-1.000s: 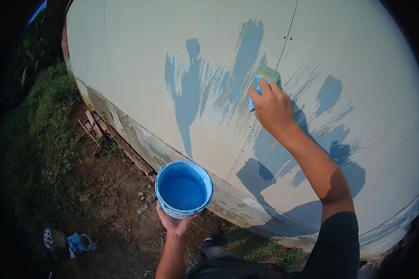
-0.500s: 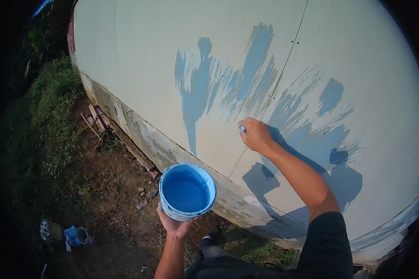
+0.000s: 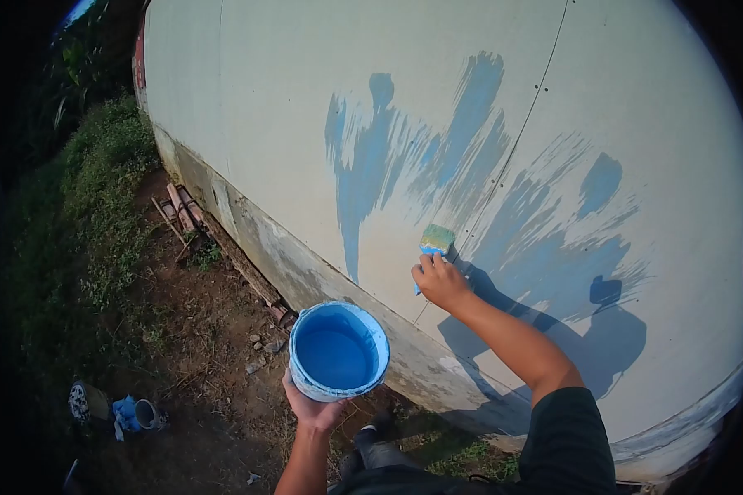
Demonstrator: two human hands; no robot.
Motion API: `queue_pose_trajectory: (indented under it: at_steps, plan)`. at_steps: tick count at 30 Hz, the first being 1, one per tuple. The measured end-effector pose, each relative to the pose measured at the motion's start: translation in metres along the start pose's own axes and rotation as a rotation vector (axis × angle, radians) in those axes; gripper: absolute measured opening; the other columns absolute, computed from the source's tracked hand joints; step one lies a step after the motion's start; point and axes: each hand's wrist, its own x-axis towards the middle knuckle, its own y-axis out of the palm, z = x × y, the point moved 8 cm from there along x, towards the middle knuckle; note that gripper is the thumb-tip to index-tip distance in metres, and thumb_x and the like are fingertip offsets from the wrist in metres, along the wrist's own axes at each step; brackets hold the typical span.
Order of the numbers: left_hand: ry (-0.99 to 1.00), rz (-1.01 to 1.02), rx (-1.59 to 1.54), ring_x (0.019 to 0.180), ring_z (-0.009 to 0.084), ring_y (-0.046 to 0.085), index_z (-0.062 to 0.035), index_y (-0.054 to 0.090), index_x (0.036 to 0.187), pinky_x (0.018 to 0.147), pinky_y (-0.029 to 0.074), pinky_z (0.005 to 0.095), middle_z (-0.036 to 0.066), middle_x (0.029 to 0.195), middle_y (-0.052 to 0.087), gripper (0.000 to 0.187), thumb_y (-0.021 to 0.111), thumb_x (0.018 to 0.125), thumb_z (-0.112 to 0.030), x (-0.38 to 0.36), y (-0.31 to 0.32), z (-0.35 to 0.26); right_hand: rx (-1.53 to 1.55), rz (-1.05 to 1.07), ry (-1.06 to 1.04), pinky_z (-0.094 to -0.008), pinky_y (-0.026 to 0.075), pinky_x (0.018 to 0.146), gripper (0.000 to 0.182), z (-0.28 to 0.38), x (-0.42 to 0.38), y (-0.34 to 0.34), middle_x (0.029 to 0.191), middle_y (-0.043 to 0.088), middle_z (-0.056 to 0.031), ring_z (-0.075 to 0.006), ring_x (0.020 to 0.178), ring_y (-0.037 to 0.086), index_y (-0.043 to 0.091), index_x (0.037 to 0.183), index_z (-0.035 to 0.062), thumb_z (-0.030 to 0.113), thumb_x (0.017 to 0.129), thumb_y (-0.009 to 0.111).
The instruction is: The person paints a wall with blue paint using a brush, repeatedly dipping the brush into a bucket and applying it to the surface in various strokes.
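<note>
One paint bucket (image 3: 326,391), lower centre, sits held in the left hand (image 3: 312,410)! Mid-frame, the right hand (image 3: 441,281) grips a brush (image 3: 437,239) before the blue-streaked wall (image 3: 264,107).

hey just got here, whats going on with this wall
A person's left hand supports a bucket of blue paint from below. The right hand grips a brush at the pale wall; whether the bristles touch it is unclear. Patchy blue strokes lie on both sides of a panel seam, and much of the wall is bare of blue.
</note>
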Motion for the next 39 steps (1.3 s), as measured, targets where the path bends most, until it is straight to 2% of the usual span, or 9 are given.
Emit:
queue_pose_trajectory:
  at_steps: [5, 16, 19, 22, 25, 27, 32, 35, 39]
  plan:
    - [0.062, -0.197, -0.037, 0.121, 0.0437, 0.069, -0.0148, 0.046, 0.162, 0.069, 0.068, 0.0582, 0.020, 0.153, 0.058, 0.083, 0.049, 0.101, -0.071, -0.005, -0.004, -0.006, 0.731, 0.431, 0.420, -0.0525, 0.063, 0.083, 0.015, 0.010, -0.007, 0.053, 0.108, 0.068, -0.0160, -0.0394, 0.102, 0.073, 0.075, 0.105, 0.0081, 0.010, 0.090, 0.076]
    - [0.101, -0.265, 0.048, 0.112, 0.0419, 0.073, -0.0140, 0.045, 0.162, 0.063, 0.067, 0.0515, 0.019, 0.151, 0.059, 0.087, 0.049, 0.100, -0.075, -0.024, -0.010, -0.010, 0.216, -0.079, 0.272, -0.0425, 0.063, 0.070, 0.017, -0.092, 0.080, -0.098, 0.102, 0.064, -0.0126, -0.0345, 0.103, 0.071, 0.071, 0.097, 0.0085, 0.001, 0.082, 0.074]
    - [0.043, -0.106, -0.038, 0.136, 0.0420, 0.062, -0.0180, 0.051, 0.163, 0.098, 0.060, 0.0649, 0.016, 0.162, 0.055, 0.086, 0.035, 0.103, -0.077, -0.031, -0.023, -0.009, 0.091, -0.112, 0.225, -0.0375, 0.064, 0.069, 0.013, -0.077, 0.063, -0.097, 0.100, 0.063, -0.0113, -0.0328, 0.103, 0.072, 0.072, 0.095, 0.0082, 0.005, 0.083, 0.074]
    - [0.116, -0.218, 0.085, 0.113, 0.0420, 0.073, -0.0148, 0.045, 0.163, 0.063, 0.067, 0.0510, 0.020, 0.151, 0.059, 0.087, 0.047, 0.101, -0.075, -0.038, -0.007, -0.006, -0.032, -0.005, 0.111, -0.0351, 0.063, 0.070, 0.011, -0.032, 0.010, -0.029, 0.098, 0.063, -0.0107, -0.0331, 0.105, 0.072, 0.074, 0.095, 0.0082, 0.008, 0.084, 0.075]
    - [0.052, -0.124, -0.045, 0.127, 0.0432, 0.069, -0.0143, 0.046, 0.164, 0.081, 0.067, 0.0597, 0.019, 0.157, 0.057, 0.088, 0.049, 0.100, -0.075, -0.044, -0.004, -0.005, 0.073, 0.133, 0.099, -0.0399, 0.064, 0.076, 0.010, 0.018, -0.013, -0.002, 0.101, 0.067, -0.0128, -0.0354, 0.102, 0.073, 0.076, 0.096, 0.0063, 0.010, 0.087, 0.076]
    - [0.072, -0.141, -0.011, 0.134, 0.0429, 0.064, -0.0135, 0.047, 0.163, 0.093, 0.063, 0.0636, 0.019, 0.159, 0.056, 0.086, 0.049, 0.101, -0.073, -0.050, -0.002, -0.005, 0.656, 0.511, 0.572, -0.0488, 0.063, 0.085, 0.009, 0.024, -0.020, 0.013, 0.103, 0.069, -0.0153, -0.0367, 0.099, 0.075, 0.076, 0.099, 0.0059, 0.008, 0.090, 0.076]
    - [0.151, -0.150, 0.019, 0.145, 0.0406, 0.056, -0.0114, 0.052, 0.161, 0.119, 0.049, 0.0656, 0.017, 0.163, 0.054, 0.078, 0.047, 0.106, -0.067, -0.058, -0.014, -0.016, 1.522, -0.020, 1.002, -0.0391, 0.059, 0.076, 0.021, -0.014, 0.002, -0.073, 0.097, 0.079, -0.0145, -0.0222, 0.081, 0.074, 0.080, 0.109, -0.0017, 0.010, 0.092, 0.083]
    - [0.175, -0.127, -0.029, 0.151, 0.0418, 0.050, -0.0157, 0.051, 0.164, 0.122, 0.042, 0.0681, 0.016, 0.168, 0.051, 0.084, 0.046, 0.103, -0.073, -0.062, -0.044, -0.022, 1.770, -0.215, 0.969, -0.0361, 0.057, 0.071, 0.018, -0.037, 0.026, -0.171, 0.094, 0.079, -0.0134, -0.0157, 0.080, 0.073, 0.078, 0.105, -0.0056, 0.006, 0.092, 0.084]
    - [0.160, -0.035, -0.098, 0.147, 0.0419, 0.055, -0.0111, 0.055, 0.160, 0.121, 0.045, 0.0651, 0.017, 0.164, 0.055, 0.080, 0.048, 0.105, -0.069, -0.058, -0.024, -0.021, 1.885, -0.101, 0.405, -0.0353, 0.057, 0.069, 0.017, -0.013, 0.054, -0.239, 0.095, 0.080, -0.0161, -0.0191, 0.079, 0.075, 0.078, 0.105, -0.0057, 0.001, 0.091, 0.084]
